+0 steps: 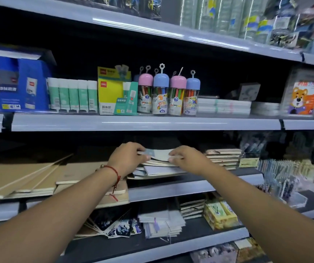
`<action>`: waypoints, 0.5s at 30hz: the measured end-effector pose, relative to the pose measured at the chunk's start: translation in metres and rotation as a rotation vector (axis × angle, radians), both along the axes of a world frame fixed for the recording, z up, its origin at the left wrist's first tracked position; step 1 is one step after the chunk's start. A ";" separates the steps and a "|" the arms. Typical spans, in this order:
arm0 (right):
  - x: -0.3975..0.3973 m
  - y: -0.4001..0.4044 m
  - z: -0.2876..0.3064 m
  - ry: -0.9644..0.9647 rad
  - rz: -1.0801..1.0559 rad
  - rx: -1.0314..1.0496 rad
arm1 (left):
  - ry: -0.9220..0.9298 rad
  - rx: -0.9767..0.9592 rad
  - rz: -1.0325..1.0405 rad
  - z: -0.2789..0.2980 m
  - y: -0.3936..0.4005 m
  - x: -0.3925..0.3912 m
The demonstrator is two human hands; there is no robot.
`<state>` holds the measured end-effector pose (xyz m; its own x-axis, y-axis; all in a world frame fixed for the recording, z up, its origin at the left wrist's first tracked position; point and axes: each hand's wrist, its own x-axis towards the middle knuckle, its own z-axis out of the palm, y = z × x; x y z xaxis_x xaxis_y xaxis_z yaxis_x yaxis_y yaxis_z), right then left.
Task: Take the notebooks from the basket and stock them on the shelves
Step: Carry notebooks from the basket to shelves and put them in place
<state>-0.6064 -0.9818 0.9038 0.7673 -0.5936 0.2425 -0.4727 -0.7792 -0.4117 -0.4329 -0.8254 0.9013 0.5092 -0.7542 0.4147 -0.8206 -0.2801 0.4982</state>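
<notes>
Nearest the camera, two bare forearms reached forward over the lower shelves, the left wrist wearing a red string bracelet (pixel 114 172). Beyond them both hands met at a pile of notebooks (pixel 159 168) lying flat on the middle shelf (pixel 190 186), between tan kraft-covered notebooks (pixel 29 177) on the left and a neat stack of cream notebooks (pixel 223 158) on the right.

The basket was out of view, so how many notebooks remained to be stocked could not be told. Judging from the pile, several were already on the shelf and the top notebook (pixel 160 154), pale blue-grey, was just being settled, the pile beneath it still uneven and probably wanting squaring.

The left hand (pixel 128 155) gripped the top notebook's left end, fingers curled over its far edge. The right hand (pixel 187 158) pinched its right edge, fingertips (pixel 172 159) pressed together on the cover.

Farther up, the shelf above carried glue sticks (pixel 72 96) and tubs of colour pens (pixel 168 93).
</notes>
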 end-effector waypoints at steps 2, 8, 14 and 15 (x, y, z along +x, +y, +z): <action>-0.003 -0.007 -0.010 0.115 0.011 -0.102 | -0.036 0.053 -0.001 -0.011 -0.004 0.000; -0.005 -0.016 -0.021 0.195 -0.022 -0.145 | -0.187 0.162 -0.044 -0.019 -0.008 0.005; -0.006 0.002 -0.019 0.109 0.026 -0.257 | -0.301 0.110 -0.033 -0.025 0.011 -0.004; -0.005 0.009 -0.020 0.055 0.085 -0.315 | -0.330 0.065 -0.027 -0.029 0.021 -0.006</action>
<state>-0.6110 -0.9724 0.8834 0.8281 -0.4292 0.3606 -0.4150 -0.9018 -0.1201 -0.4394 -0.8042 0.8725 0.3345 -0.7957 0.5049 -0.9424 -0.2782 0.1860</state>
